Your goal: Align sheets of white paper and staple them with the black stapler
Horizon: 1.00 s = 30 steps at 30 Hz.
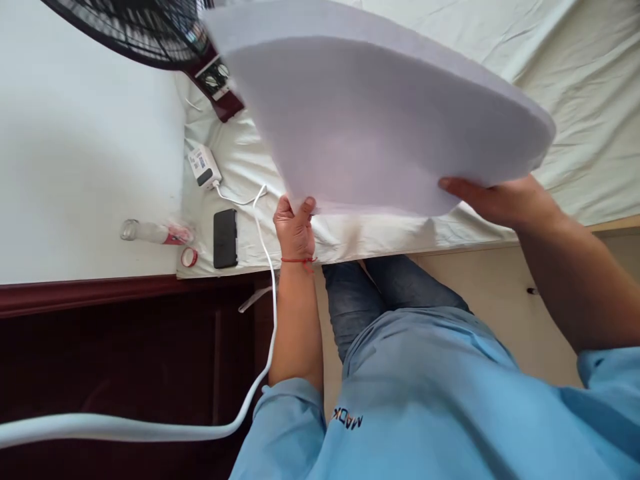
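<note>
A large, soft-looking white sheet (360, 127) with a thick pale far edge is held up in front of me, tilted above the cloth-covered table. Whether it is foam or folded fabric I cannot tell. My left hand (295, 230), with a red string round the wrist, is closed on its near left corner, thumb on top. My right hand (510, 203) grips the near right edge, its thumb lying over the surface and the other fingers hidden beneath. The sheet covers much of the table's middle.
Cream cloth (590, 133) covers the table. To the left are a black fan (145, 30), a white box-shaped device (204, 167) with a white cable (273, 320), a black phone (225, 239), a clear bottle (155, 232) and a red-rimmed roll (189, 257).
</note>
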Each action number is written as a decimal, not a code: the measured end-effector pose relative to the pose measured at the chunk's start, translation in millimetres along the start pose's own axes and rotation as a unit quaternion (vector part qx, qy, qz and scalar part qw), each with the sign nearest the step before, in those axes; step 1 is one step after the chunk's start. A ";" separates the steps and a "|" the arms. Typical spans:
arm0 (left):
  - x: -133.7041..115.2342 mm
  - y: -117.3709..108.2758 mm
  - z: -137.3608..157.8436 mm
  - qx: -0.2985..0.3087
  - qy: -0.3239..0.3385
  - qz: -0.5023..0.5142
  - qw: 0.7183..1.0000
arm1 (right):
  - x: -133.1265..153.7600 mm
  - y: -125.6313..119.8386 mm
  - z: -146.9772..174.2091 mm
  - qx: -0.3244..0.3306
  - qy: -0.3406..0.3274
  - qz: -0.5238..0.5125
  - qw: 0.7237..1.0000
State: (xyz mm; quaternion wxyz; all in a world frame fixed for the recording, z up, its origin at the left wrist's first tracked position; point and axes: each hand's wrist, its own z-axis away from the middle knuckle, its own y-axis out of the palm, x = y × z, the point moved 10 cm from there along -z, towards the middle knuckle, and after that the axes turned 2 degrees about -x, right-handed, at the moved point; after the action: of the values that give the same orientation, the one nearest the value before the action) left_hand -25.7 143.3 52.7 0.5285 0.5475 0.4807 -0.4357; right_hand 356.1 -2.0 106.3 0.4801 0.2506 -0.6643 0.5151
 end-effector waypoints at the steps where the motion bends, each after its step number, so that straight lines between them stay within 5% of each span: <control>1: -1.4 -0.7 0.2 0.000 0.010 -0.010 1.000 | 9.0 -1.7 -4.6 0.001 -0.026 0.011 1.000; 6: 4.7 -7.6 8.7 0.011 0.008 -0.038 0.999 | 25.2 6.9 -12.9 0.080 -0.098 0.086 0.988; 10: 11.6 -10.4 15.0 0.027 -0.004 -0.042 0.999 | 7.1 23.8 -9.9 0.136 -0.081 0.009 0.987; 17: -0.5 -10.8 15.4 0.010 -0.005 -0.039 0.999 | 7.5 19.0 -9.3 0.061 -0.089 -0.145 0.984; 24: 25.1 -6.6 24.8 0.078 -0.070 -0.046 0.993 | -5.3 25.2 -8.1 0.129 -0.044 -0.129 0.982; 30: 19.6 -11.7 31.0 0.097 -0.042 -0.115 0.988 | -11.7 28.6 -3.4 0.099 -0.029 -0.130 0.986</control>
State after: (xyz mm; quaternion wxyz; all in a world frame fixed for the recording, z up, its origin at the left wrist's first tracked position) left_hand -33.1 113.4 29.6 0.4393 0.5187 0.4729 -0.5607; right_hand 338.6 9.0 83.1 0.4964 0.3961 -0.5856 0.5037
